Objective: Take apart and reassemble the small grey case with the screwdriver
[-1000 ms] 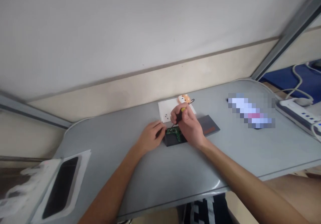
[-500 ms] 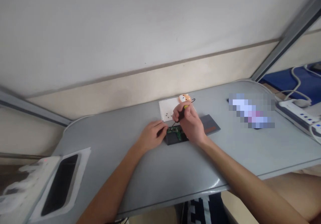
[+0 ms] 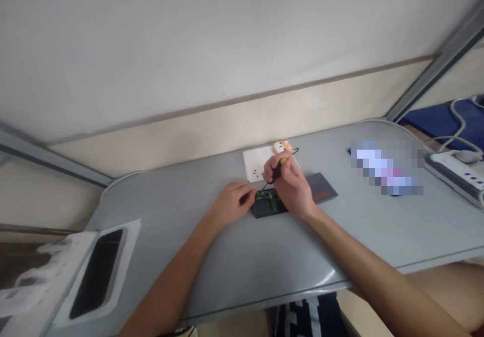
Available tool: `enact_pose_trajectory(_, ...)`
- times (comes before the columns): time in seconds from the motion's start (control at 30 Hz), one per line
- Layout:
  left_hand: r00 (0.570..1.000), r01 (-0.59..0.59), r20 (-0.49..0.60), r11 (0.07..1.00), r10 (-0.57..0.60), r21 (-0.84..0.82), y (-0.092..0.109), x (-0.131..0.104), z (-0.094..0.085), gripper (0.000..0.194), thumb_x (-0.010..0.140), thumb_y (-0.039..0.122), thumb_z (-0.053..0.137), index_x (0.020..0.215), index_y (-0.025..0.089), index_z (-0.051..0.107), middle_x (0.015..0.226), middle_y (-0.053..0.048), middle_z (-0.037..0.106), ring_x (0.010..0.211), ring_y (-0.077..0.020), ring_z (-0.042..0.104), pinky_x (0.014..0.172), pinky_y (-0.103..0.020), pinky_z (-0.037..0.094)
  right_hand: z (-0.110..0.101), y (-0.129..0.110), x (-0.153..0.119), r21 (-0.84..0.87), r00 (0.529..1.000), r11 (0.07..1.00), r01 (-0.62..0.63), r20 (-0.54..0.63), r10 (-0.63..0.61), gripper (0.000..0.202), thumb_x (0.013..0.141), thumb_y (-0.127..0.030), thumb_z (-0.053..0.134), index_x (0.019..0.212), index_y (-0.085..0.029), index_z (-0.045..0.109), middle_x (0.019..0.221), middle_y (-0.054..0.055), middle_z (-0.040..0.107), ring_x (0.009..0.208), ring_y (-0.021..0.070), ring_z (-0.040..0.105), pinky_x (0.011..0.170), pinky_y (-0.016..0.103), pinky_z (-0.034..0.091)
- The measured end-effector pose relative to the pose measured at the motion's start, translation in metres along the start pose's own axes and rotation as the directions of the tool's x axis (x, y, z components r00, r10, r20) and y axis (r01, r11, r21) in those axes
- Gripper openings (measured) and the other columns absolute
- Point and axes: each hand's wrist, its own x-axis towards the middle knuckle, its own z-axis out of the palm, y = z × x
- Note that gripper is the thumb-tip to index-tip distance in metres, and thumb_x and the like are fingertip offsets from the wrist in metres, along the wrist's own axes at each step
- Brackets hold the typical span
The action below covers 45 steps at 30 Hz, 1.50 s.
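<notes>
An opened dark case (image 3: 263, 208) with a green circuit board (image 3: 274, 203) inside lies on the grey table. My left hand (image 3: 235, 203) has its fingers and thumb closed at the left end of the case. In my closed right hand (image 3: 293, 188) is a screwdriver (image 3: 278, 171) with a dark and yellow handle. Its thin shaft slants down to the board's upper left part; I cannot make out what the tip meets. The right hand hides the middle of the case. A flat grey panel (image 3: 325, 186) with a reddish mark shows to the right of that hand.
Behind the case, white paper (image 3: 251, 159) carries several tiny dark screws (image 3: 256, 173) and an orange-and-white animal-faced object (image 3: 282, 147). A pixelated phone-like object (image 3: 383, 168) and a power strip (image 3: 456, 173) sit right. A dark phone (image 3: 96, 271) lies on paper at left.
The whole view has shifted slightly, so things appear a little farther right. Both hands, the screwdriver and the case keep nearly the same arrangement.
</notes>
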Motion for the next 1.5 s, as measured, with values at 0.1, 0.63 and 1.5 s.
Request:
enact_pose_trajectory(0.1,1.0,-0.004,-0.002,1.0,0.004,0.009,-0.001,-0.001,0.001,0.019,0.103,0.02,0.055,0.099,0.021,0.073,0.093,-0.003,0.078,0.085,-0.018,0.071,0.083,-0.034,0.055,-0.003,-0.002,0.012,-0.055,0.999,0.998,-0.038,0.009,0.039,0.025,0.104,-0.046,0.055,0.094,-0.024,0.062,0.08,0.001,0.052,0.073,0.0169,0.047,0.072,0.033,0.037)
enact_pose_trajectory(0.63,0.998,-0.054,-0.031,0.998,0.055,0.015,-0.003,0.0,0.003,0.017,0.1,0.017,0.057,0.097,0.021,0.073,0.091,-0.003,0.077,0.083,-0.0169,0.072,0.082,-0.033,0.056,0.002,-0.008,0.033,-0.032,0.966,0.982,-0.187,0.174,0.19,0.023,0.105,-0.044,0.056,0.093,-0.024,0.05,0.08,0.0,0.054,0.071,0.0157,0.05,0.067,0.031,0.038)
enact_pose_trajectory(1.5,0.999,-0.05,-0.008,0.998,0.05,0.035,-0.001,0.003,0.001,0.019,0.102,0.02,0.055,0.097,0.02,0.073,0.086,-0.003,0.074,0.08,-0.0161,0.069,0.08,-0.031,0.056,-0.004,-0.01,0.04,-0.044,0.969,0.975,-0.217,0.11,0.22,0.031,0.098,-0.054,0.064,0.094,-0.027,0.049,0.081,0.0,0.051,0.074,0.0156,0.05,0.07,0.031,0.043)
